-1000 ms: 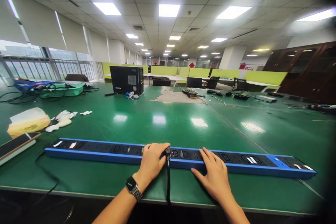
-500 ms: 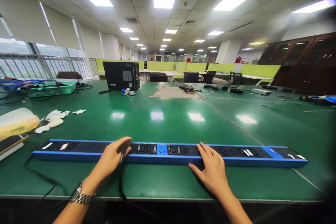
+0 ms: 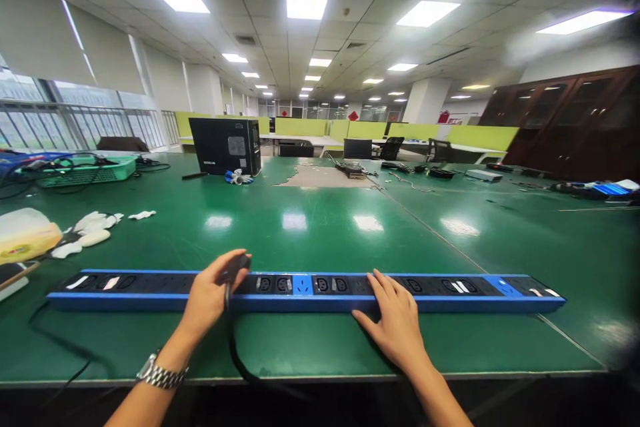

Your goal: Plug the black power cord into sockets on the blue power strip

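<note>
A long blue and black power strip [image 3: 450, 290] lies across the near edge of the green table [image 3: 310, 227]. My left hand [image 3: 210, 293] is closed on a black plug [image 3: 236, 264] held just above the strip's sockets, left of the middle; its black cable [image 3: 235, 347] drops over the table edge. My right hand [image 3: 393, 323] lies flat with fingers spread, pressing on the strip right of its blue middle socket. A metal watch [image 3: 160, 373] is on my left wrist.
At the left sit a tissue pack [image 3: 25, 237], white scraps [image 3: 87, 230], a flat device [image 3: 10, 277] and a green basket of cables [image 3: 85, 170]. A black computer case [image 3: 225, 145] stands further back. Parts and cables lie at the far right [image 3: 440, 173].
My left hand has pulled the plug out of a middle socket and carried it left along the strip. The right hand stayed pressed on the strip. The view has shifted slightly.
</note>
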Demonstrator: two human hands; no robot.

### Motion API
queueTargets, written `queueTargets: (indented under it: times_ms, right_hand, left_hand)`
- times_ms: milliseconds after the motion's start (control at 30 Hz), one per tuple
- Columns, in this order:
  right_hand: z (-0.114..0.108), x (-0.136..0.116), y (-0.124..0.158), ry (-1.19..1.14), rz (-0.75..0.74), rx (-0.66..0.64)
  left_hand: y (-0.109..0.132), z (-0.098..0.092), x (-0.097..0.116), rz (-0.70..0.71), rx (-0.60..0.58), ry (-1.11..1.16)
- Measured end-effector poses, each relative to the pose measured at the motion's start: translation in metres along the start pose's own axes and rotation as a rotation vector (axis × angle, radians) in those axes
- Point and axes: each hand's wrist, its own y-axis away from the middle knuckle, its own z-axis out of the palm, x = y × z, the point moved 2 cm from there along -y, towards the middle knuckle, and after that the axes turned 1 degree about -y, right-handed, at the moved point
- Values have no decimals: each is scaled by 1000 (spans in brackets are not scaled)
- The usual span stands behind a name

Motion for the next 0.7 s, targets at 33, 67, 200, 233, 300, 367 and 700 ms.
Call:
queueTargets:
  times_ms: [33,67,200,233,300,367,700]
  right_hand:
    - [0,0,0,0,2,0]
    - [0,0,0,0,4,0]
    - [0,1,0,3,4,-6]
    - [1,1,0,3,3,-8]
    - [1,1,1,1,3,-10]
    - [0,1,1,-1,6,-11]
    - [-2,-1,0,-16,16,-17]
  left_hand:
    - [-1,10,7,8,-39,-4]
    - [-2,21,14,29,-95,-26]
    - [-4,70,30,90,-249,-154]
    - [-4,79,32,95,-261,-197]
    - [-3,90,32,108,-270,-294]
    - [-3,95,31,133,-279,-374]
    - [2,94,24,208,-259,-381]
